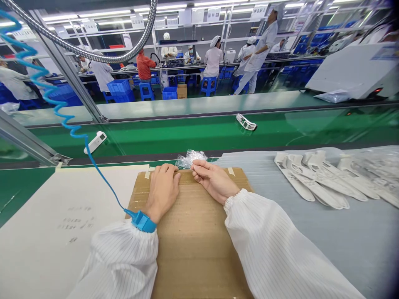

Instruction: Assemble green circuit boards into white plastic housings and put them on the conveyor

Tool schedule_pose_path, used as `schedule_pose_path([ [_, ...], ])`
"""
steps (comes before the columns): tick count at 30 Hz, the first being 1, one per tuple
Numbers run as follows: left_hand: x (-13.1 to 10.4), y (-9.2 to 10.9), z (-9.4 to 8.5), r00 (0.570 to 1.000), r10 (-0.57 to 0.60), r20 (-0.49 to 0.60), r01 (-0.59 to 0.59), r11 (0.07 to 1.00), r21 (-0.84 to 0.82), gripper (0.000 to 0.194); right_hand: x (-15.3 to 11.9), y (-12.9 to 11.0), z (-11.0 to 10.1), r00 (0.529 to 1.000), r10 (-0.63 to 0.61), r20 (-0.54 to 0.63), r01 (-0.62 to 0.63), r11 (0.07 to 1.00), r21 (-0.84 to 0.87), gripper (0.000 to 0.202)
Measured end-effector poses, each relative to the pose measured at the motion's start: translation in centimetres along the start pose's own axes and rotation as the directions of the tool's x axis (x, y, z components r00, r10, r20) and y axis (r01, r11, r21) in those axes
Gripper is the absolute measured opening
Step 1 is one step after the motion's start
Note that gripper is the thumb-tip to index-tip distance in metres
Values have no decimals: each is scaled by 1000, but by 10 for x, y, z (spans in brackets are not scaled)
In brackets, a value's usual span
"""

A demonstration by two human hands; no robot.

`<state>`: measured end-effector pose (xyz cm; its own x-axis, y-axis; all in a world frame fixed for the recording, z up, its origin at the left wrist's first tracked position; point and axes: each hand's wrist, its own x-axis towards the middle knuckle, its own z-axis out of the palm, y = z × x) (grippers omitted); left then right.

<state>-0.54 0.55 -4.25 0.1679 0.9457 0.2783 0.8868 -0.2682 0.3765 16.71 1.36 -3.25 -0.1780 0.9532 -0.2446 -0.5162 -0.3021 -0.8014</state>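
Observation:
A brown cardboard sheet (201, 236) lies in front of me, with bits of tape at its far corners. My left hand (165, 187) rests on its far left part, fingers laid forward and bent at the edge, holding nothing that I can see; a blue wrist strap (144, 221) circles that wrist. At the far edge, my right hand (213, 178) is closed in a pinch at a crumpled piece of clear plastic film (191, 157). The film sits just beyond the fingertips, between the two hands. What lies inside the pinch is partly hidden.
Several white plastic parts (321, 176) lie on a grey foam sheet (255, 174) at right. Two white devices, one left (95, 142) and one right (246, 122), sit on the green belt (174, 137). A coiled blue cord (62, 106) hangs at left. People work behind.

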Motion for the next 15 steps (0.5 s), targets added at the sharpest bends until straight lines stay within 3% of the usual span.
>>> schedule_pose_path([
  [15, 0, 0, 0, 1000, -9, 5, 9, 1000, 5, 20, 0, 0, 0, 1000, 4, -6, -4, 1000, 7, 20],
])
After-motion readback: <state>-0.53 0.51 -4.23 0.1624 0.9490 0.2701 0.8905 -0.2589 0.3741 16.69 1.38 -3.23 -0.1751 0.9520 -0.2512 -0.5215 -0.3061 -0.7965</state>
